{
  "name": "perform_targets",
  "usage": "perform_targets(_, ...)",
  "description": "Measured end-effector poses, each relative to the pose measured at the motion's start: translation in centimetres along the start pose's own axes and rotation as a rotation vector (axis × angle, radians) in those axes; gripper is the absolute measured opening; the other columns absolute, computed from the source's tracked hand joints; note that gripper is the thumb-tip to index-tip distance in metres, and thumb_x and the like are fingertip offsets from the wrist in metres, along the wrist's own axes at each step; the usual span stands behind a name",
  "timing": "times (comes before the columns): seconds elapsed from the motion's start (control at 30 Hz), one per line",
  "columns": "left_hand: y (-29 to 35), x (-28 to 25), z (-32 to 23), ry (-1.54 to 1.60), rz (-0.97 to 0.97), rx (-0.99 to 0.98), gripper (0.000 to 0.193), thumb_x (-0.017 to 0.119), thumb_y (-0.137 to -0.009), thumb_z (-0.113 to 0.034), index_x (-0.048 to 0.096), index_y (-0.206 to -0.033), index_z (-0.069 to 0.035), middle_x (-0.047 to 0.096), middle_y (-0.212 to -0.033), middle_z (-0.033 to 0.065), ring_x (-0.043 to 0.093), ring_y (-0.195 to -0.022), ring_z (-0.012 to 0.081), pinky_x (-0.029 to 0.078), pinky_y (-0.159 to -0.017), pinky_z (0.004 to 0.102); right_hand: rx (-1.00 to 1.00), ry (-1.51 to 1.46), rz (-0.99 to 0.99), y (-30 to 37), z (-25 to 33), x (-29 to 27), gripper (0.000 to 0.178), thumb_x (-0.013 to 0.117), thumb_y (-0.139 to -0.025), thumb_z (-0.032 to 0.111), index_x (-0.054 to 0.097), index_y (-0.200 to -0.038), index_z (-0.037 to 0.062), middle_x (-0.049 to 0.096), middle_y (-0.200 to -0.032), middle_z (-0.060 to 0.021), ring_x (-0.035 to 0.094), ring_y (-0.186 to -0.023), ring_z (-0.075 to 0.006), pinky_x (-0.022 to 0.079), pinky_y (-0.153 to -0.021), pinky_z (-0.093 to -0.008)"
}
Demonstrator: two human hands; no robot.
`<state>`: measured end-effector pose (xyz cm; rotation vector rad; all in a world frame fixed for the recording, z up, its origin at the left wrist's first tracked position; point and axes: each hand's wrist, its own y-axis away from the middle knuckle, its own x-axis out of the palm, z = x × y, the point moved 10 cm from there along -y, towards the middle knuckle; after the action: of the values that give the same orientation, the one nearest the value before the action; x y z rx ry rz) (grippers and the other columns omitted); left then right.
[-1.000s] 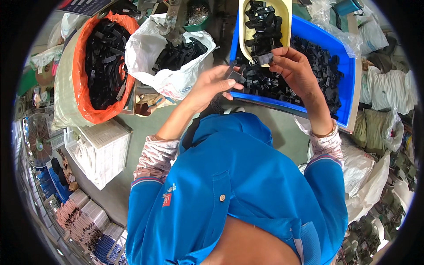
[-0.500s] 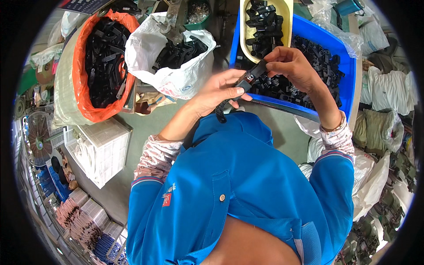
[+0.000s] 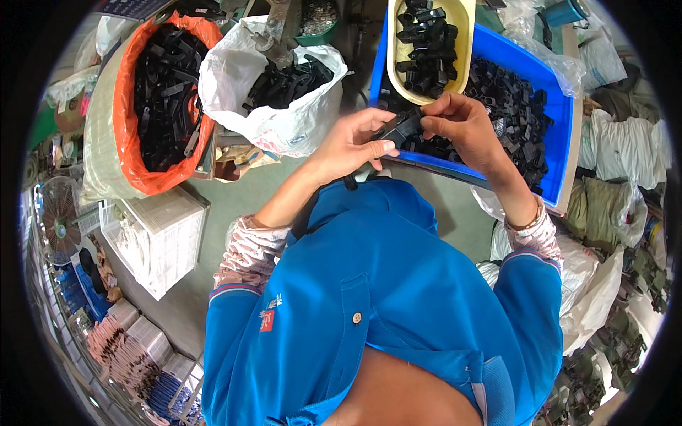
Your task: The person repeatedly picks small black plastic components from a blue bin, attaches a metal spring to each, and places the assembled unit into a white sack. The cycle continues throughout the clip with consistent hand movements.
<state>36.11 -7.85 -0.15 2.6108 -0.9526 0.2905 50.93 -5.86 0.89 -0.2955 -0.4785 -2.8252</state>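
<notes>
A dark black plastic part (image 3: 405,126), long with a boxy end, is held in front of me above the near edge of the blue bin. My left hand (image 3: 353,147) grips its lower end, thumb along the side, and a black tail of it hangs below the palm. My right hand (image 3: 462,126) pinches the upper end between thumb and fingertips. Fingers cover both ends, so I cannot tell whether it is one piece or two joined. Just beyond, a yellow tray (image 3: 393,65) of black plastic pieces (image 3: 430,50) rests on the blue bin (image 3: 566,142).
Loose small black parts (image 3: 515,135) fill the blue bin. Left of it stand a white bag (image 3: 226,99) and an orange-lined sack (image 3: 128,149), both holding black parts. Metal machinery (image 3: 278,32) rises behind the white bag. A white crate (image 3: 167,245) sits on the floor at left.
My right hand has come down and closer to my left. The shiny metal bit that showed in the middle of the black part is no longer visible.
</notes>
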Motion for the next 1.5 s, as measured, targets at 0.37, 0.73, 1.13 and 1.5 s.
perform_targets(0.37, 0.6, -2.0, -1.6, -0.452, -0.238, 0.093, 0.025, 0.074, -0.085, -0.013, 0.055, -0.095, -0.003, 0.065, -0.090, 0.0042, 0.057, -0.077, 0.0086, 0.048, -0.063, 0.0260, -0.089, -0.138, -0.032, 1.5, -1.9, 2.5, 0.014, 0.063, -0.090, 0.005, 0.063, -0.102, -0.0031, 0.064, -0.098, -0.0077, 0.065, -0.079, -0.0153, 0.053, -0.077, -0.0267)
perform_targets(0.73, 2.4, -6.0, -4.7, -0.691, -0.460, 0.293, 0.023, 0.074, -0.083, -0.013, 0.054, -0.084, -0.002, 0.062, -0.085, 0.0090, 0.058, -0.076, 0.0189, 0.048, -0.069, 0.0320, -0.339, 1.530, -0.315, -9.2, 5.1, -2.4, 0.017, 0.065, -0.085, 0.017, 0.065, -0.095, 0.0033, 0.068, -0.082, -0.0131, 0.067, -0.074, -0.0326, 0.053, -0.065, -0.0408)
perform_targets(1.13, 2.8, -11.7, -4.8, -0.467, -0.436, 0.477, 0.021, 0.072, -0.085, -0.005, 0.051, -0.085, -0.001, 0.063, -0.124, 0.0164, 0.062, -0.103, 0.0161, 0.049, -0.085, 0.0292, -0.145, 0.500, -0.255, -7.1, 4.0, -3.2, 0.017, 0.066, -0.085, 0.009, 0.062, -0.098, -0.0015, 0.067, -0.085, -0.0076, 0.065, -0.077, -0.0148, 0.054, -0.069, -0.0293)
perform_targets(1.5, 4.3, -16.0, -10.0, -0.669, -0.372, 0.564, 0.020, 0.071, -0.083, -0.003, 0.050, -0.081, -0.001, 0.064, -0.123, 0.0190, 0.066, -0.099, 0.0184, 0.051, -0.081, 0.0298, -0.149, 0.115, 0.117, -11.8, 5.0, 10.1, 0.030, 0.066, -0.086, -0.003, 0.060, -0.116, -0.0049, 0.069, -0.096, -0.0092, 0.067, -0.083, -0.0144, 0.055, -0.078, -0.0281)
